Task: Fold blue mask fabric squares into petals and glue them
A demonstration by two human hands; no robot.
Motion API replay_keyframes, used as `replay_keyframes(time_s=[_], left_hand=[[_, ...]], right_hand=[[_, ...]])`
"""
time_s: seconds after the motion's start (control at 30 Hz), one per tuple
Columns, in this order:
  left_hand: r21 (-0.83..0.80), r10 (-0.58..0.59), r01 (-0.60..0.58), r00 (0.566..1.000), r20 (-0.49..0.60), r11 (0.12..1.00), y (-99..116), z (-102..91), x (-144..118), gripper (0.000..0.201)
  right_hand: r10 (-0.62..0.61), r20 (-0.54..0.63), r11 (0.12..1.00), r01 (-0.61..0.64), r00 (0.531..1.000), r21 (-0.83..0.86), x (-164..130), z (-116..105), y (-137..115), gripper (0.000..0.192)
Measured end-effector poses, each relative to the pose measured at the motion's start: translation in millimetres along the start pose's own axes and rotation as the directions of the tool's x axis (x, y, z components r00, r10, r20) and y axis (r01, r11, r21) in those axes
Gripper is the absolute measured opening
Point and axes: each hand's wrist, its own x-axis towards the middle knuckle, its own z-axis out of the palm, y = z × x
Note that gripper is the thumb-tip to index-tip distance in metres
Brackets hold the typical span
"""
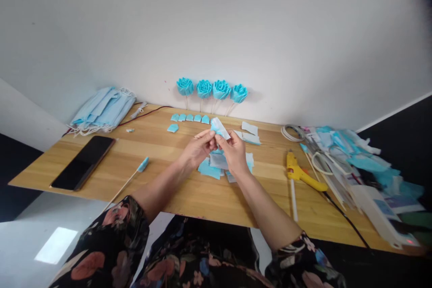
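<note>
Blue fabric, a small folded piece [220, 128], is pinched between the fingertips of the left hand [199, 147] and the right hand [234, 152], both closed on it above a wooden table [162, 153]. More cut pieces [216, 165] are spread beneath. A glue gun [300, 173] is laid to the right, a phone [83, 162] to the left.

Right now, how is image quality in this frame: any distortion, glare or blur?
Head view: wide-angle distortion bows the table edge and darkens the top-right corner; lighting is soft and even, a bright patch shows on the floor; both hands and the blue fabric piece look reasonably sharp.
</note>
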Motion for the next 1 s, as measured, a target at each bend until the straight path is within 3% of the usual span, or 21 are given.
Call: replay_keyframes(time_s=[0.17,0.4,0.7,1.0], left_hand=[[0.167,0.049,-0.038,0.997,-0.066,0.985,2.6,-5.9,2.9,0.036],[0.488,0.198,-0.131,0.976,-0.088,0.863,6.4,-5.3,0.8,0.034],[0.450,0.221,-0.136,0.965,-0.141,0.883,-1.4,-9.6,4.1,0.034],[0.469,0.188,-0.110,0.974,-0.123,0.876,1.2,-2.1,-0.8,0.036]], right_hand=[[-0.021,-0.045,0.994,0.016,0.999,-0.109,3.1,-9.3,4.9,0.027],[-0.023,-0.062,0.992,0.015,0.998,-0.122,4.6,-15.3,9.2,0.030],[0.035,-0.073,0.999,-0.034,0.997,0.019,5.6,-16.3,8.5,0.034],[-0.001,-0.087,0.996,-0.006,0.996,-0.090,6.7,-19.7,14.0,0.025]])
